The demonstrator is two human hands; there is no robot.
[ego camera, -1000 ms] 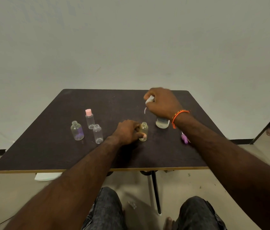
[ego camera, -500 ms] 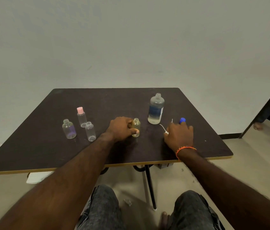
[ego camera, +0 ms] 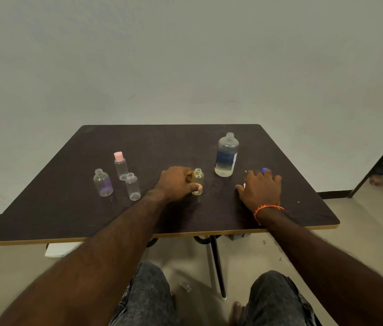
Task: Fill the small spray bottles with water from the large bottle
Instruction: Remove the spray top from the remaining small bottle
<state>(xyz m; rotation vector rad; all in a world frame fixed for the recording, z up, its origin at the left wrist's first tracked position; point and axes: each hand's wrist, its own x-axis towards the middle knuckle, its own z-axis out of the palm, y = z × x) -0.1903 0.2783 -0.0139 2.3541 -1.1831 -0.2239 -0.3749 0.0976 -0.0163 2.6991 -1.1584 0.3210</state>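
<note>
Where left hand (ego camera: 176,183) grips yellowish bottle (ego camera: 197,181), three bottles (ego camera: 133,186) leftward.

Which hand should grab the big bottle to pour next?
Right. The right hand lies flat on the table just in front of the uncapped big bottle and holds nothing firmly. The left hand is busy gripping the yellowish small bottle, steadying it for filling.

The right hand (ego camera: 261,189) hides most of a white item and a blue cap (ego camera: 265,170).
</note>
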